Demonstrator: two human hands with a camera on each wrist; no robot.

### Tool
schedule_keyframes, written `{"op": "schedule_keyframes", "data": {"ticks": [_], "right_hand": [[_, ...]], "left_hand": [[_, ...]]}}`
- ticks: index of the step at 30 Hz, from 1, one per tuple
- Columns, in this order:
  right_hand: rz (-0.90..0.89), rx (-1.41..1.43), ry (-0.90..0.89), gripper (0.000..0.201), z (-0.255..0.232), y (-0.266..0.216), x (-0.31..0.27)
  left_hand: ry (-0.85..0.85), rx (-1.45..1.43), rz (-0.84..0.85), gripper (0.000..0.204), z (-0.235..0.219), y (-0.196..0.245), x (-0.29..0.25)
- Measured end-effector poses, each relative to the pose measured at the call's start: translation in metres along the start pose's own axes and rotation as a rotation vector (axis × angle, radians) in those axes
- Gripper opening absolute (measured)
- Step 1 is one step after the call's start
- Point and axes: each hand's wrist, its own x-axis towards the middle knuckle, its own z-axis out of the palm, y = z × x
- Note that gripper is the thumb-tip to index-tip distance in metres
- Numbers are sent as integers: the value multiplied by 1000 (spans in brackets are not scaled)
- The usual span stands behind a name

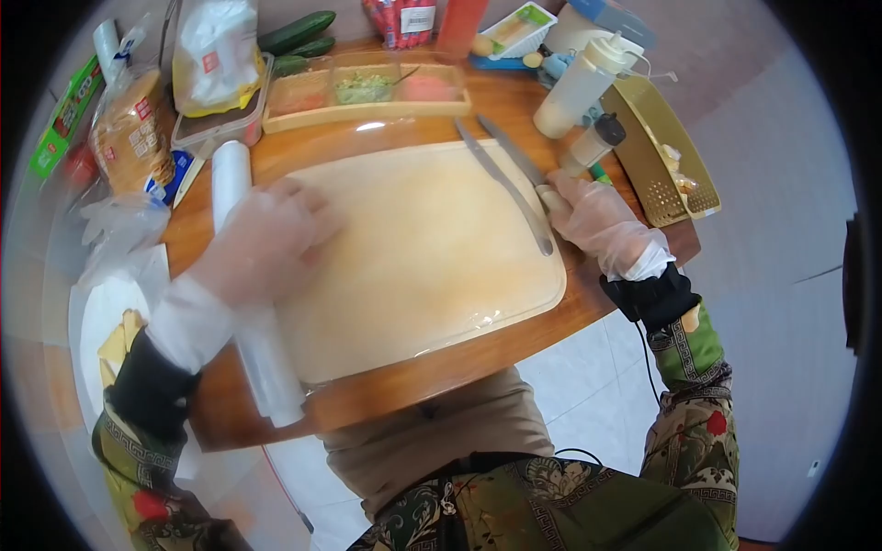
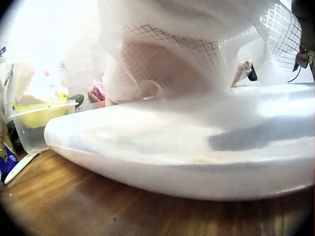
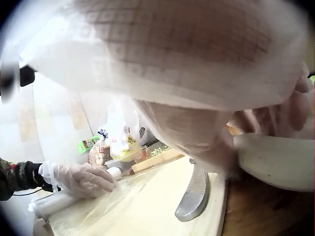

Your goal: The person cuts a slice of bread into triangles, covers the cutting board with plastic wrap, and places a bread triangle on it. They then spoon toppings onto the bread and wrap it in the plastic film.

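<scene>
A pale cutting board [image 1: 413, 239] has clear film over it, wrinkled and shiny near its front edge. My gloved left hand [image 1: 271, 239], blurred in the head view, reaches across the cling film roll [image 1: 266, 367] with its fingers over the board's left side. Those fingers look fairly straight in the right wrist view. The roll fills much of the left wrist view. My gloved right hand [image 1: 597, 220] is at the board's right edge, its fingers around the pale handle [image 3: 275, 162] of a knife [image 1: 510, 151]. A metal-handled knife [image 1: 505, 184] lies beside it on the board.
Behind the board stands a tray [image 1: 367, 106] of fillings. A squeeze bottle [image 1: 574, 92], a dark-capped shaker [image 1: 593, 147] and a perforated basket [image 1: 661, 156] are at right. Bagged bread [image 1: 133, 129] and a plate [image 1: 96, 317] are at left; cucumbers [image 1: 299, 32] lie at the back.
</scene>
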Motion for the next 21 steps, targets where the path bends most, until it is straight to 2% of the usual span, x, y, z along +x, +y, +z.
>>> {"op": "schedule_keyframes", "data": {"ticks": [1,3,4,6,7,8,10,12,14,15,17,18,21], "right_hand": [[-13,-1,-9,41,4,2,-1],[14,34,136,47,11,-1,-5],[-7,35,129,47,10,-8,-10],[213,802,198,54,-3,-27,-32],[279,1081,83,62,-19,-40,-45],[281,1076,78,62,-30,-56,-56],[129,1186,47,69,-38,-90,-78],[-34,1535,-85,76,-29,-114,-103],[9,1620,-194,85,-20,-137,-121],[12,1618,-191,85,-21,-151,-127],[114,1292,-326,86,-28,-179,-138],[115,1291,-316,86,-23,-187,-142],[-20,997,-237,77,1,-199,-150]], "left_hand": [[13,6,8,30,1,0,0],[17,6,-9,31,3,-1,-1],[32,1,20,31,5,-3,0],[49,-3,35,32,8,-6,-1],[54,12,46,32,10,-7,-1],[60,26,63,31,12,-8,-1],[28,26,57,31,9,-9,1],[2,28,56,31,9,-13,2],[1,-17,96,31,9,-17,3],[3,-18,100,31,11,-19,4],[16,-116,101,33,18,-25,6],[21,-112,109,33,20,-28,6],[79,-54,155,34,20,-28,7]]}}
